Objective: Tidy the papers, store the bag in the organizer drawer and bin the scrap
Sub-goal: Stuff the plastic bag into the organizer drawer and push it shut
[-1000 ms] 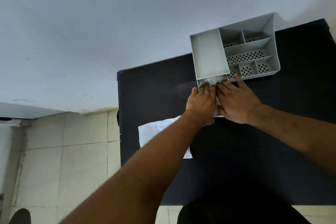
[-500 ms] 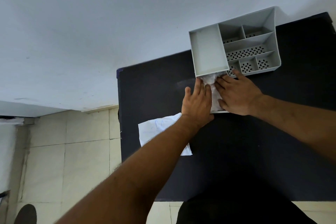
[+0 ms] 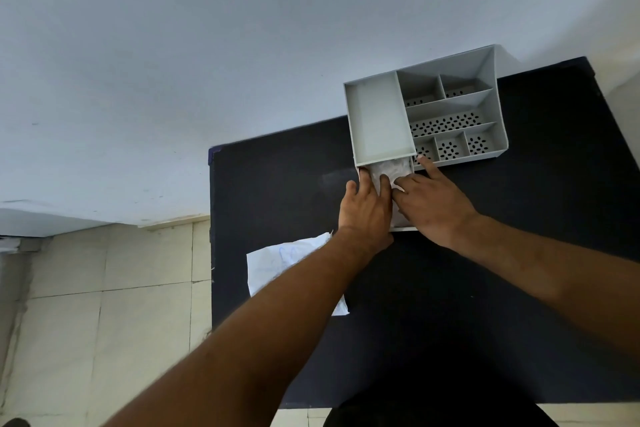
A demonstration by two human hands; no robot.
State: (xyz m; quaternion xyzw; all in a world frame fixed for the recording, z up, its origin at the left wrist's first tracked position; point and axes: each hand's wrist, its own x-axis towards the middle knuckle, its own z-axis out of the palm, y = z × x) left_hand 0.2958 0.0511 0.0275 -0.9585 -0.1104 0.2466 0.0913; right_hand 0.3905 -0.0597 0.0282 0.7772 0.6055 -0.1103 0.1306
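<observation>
A grey desk organizer point(image 3: 381, 121) with several compartments stands at the back of the dark table point(image 3: 519, 305), against the wall. Its drawer point(image 3: 403, 228) is pulled out toward me at the organizer's lower left. A crumpled whitish plastic bag point(image 3: 391, 170) lies inside the drawer. My left hand point(image 3: 363, 215) and my right hand point(image 3: 433, 208) lie side by side on top of the drawer, fingers flat and pressing down on the bag. A white sheet of paper point(image 3: 277, 263) lies near the table's left edge, partly hidden under my left forearm.
The table's left edge drops to a tiled floor point(image 3: 104, 322). A pale wall point(image 3: 207, 62) rises behind the table. My dark lap shows at the table's front edge.
Both hands have stayed on the drawer, shifting slightly as they press the bag down. More of the bag shows at the drawer's far end. The camera view has tilted a little.
</observation>
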